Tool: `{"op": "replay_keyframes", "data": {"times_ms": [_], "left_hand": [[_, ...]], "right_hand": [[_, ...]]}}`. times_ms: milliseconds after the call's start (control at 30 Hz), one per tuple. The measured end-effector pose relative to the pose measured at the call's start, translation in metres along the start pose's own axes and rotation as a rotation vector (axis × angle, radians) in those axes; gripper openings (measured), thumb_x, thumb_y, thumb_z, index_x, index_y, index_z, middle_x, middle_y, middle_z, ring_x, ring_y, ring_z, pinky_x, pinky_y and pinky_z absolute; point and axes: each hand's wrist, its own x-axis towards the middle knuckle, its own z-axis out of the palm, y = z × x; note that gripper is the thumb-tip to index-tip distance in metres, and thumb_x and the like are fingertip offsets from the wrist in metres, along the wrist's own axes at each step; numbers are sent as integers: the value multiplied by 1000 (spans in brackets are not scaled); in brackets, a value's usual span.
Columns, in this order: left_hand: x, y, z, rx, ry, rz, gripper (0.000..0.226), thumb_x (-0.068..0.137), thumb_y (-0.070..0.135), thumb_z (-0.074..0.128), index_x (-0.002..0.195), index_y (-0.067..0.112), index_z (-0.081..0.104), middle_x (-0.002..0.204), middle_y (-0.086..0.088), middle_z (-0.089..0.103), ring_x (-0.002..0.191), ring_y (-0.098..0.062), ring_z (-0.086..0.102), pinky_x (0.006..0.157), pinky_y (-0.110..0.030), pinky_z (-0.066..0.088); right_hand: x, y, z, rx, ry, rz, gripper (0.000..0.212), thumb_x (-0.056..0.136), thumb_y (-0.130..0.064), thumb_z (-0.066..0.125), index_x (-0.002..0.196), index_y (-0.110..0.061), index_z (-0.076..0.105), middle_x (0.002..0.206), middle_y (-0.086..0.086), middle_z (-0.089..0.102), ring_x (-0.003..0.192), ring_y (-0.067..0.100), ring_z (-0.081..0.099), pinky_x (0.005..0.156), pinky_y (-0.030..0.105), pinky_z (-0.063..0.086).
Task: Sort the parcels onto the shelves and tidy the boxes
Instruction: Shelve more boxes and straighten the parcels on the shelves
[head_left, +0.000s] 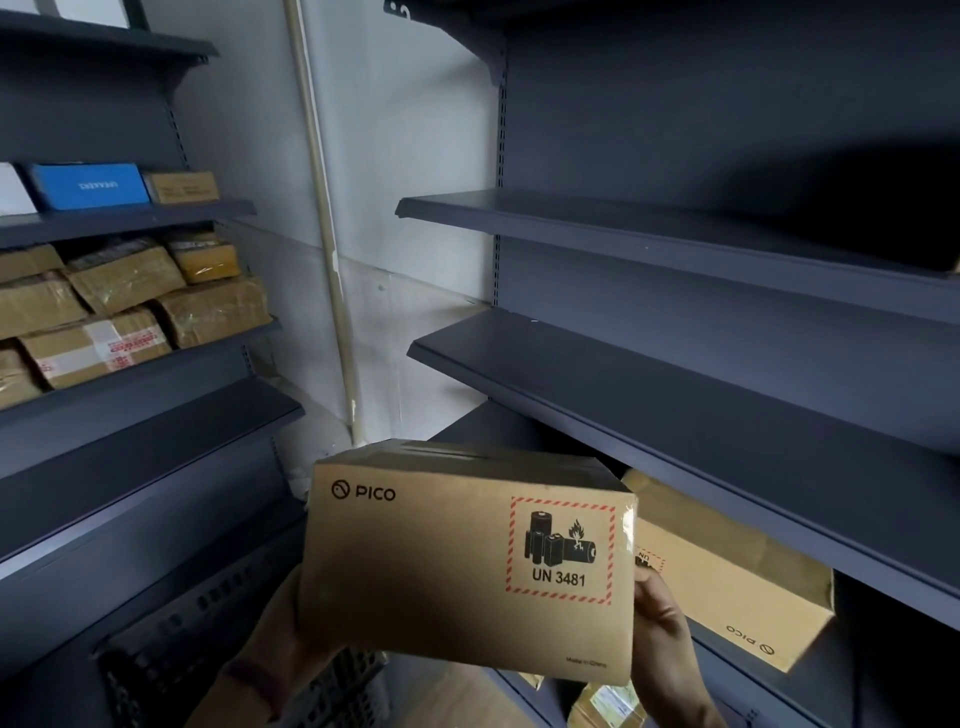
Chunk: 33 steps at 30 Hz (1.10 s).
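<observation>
Dark grey metal shelving lines both sides of a pale wall corner, with a cream pipe (322, 218) running down the wall between the two units. On the left unit, an upper shelf (124, 218) carries a blue box (88, 185) with a small brown carton (180, 187) just beside it, and the shelf below is packed with taped brown parcels (124, 306) stacked against one another. Low in the middle, the person holds up a brown cardboard box (467, 566) printed with PICO and a red-bordered battery label reading UN 3481, its printed face turned to the camera. The left hand (283, 623) is clamped on the box's lower left edge, with a dark band on the wrist; the right hand (660, 613) grips the right edge, fingers wrapped round behind it. To the right, the other unit's two upper shelves (675, 228) are bare, while a second PICO carton (727, 577) lies on the lower shelf, just behind the held box and tilted. Beneath it, near the bottom edge, more taped parcels (608, 706) show dimly.
</observation>
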Motion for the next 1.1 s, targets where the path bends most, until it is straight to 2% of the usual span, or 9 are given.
{"op": "replay_keyframes", "data": {"times_ms": [133,267,367,500,667,800,867,933,1100], "left_hand": [[-1,3,2,44,-25,-17,35,102,20,31,98,13,65,80,-13,75,87,-35,58,59,-41,58],[4,-3,-2,73,15,-14,42,97,9,31,88,5,72,78,-17,75,82,-42,65,58,-48,59],[12,-8,-8,-16,46,9,38,90,19,39,82,14,75,81,-14,75,76,-41,67,71,-50,57],[23,-15,-19,-81,47,19,49,98,28,30,86,18,76,85,-11,76,76,-39,70,58,-47,59],[21,-18,-11,-40,-22,41,52,99,25,35,75,20,80,88,-12,76,73,-35,71,60,-43,59],[6,-11,4,-5,-131,48,45,98,25,39,81,20,80,93,-12,75,80,-31,70,77,-40,55],[-2,-3,7,60,-209,47,33,92,24,45,96,15,77,103,-12,72,88,-30,69,88,-43,50],[-7,6,7,167,-230,108,35,84,19,53,115,8,64,109,-15,66,93,-29,64,84,-39,53],[-1,18,1,319,-90,255,27,93,23,54,114,9,65,109,-15,70,93,-26,70,77,-37,58]], "right_hand": [[-7,-8,10,119,1,51,23,96,-13,50,112,-4,63,111,24,67,91,36,67,68,35,54],[-23,-22,26,52,-134,-34,56,87,-42,61,140,-30,47,140,-12,55,124,5,55,93,27,49],[-34,-30,36,-137,-235,-134,81,68,-53,71,140,-47,36,148,-33,33,134,-11,34,99,16,45],[-44,-37,47,-247,-254,-237,91,71,-46,77,148,-33,30,157,-25,21,146,-6,12,122,41,18],[-36,-41,48,-222,-177,-198,72,76,-63,63,142,-53,34,150,-35,30,142,-7,24,116,36,29],[-20,-28,34,10,-126,-113,54,89,-39,66,139,-37,48,128,-4,64,115,18,64,84,41,58],[-9,-21,19,155,-32,-10,42,90,-32,60,131,-24,58,123,11,67,110,29,66,88,53,56],[-2,-14,5,247,46,70,37,88,-35,59,120,-18,65,123,18,66,107,30,67,86,51,57],[6,3,-6,417,28,200,40,96,-44,46,126,-24,63,129,12,64,117,31,62,86,46,57]]}}
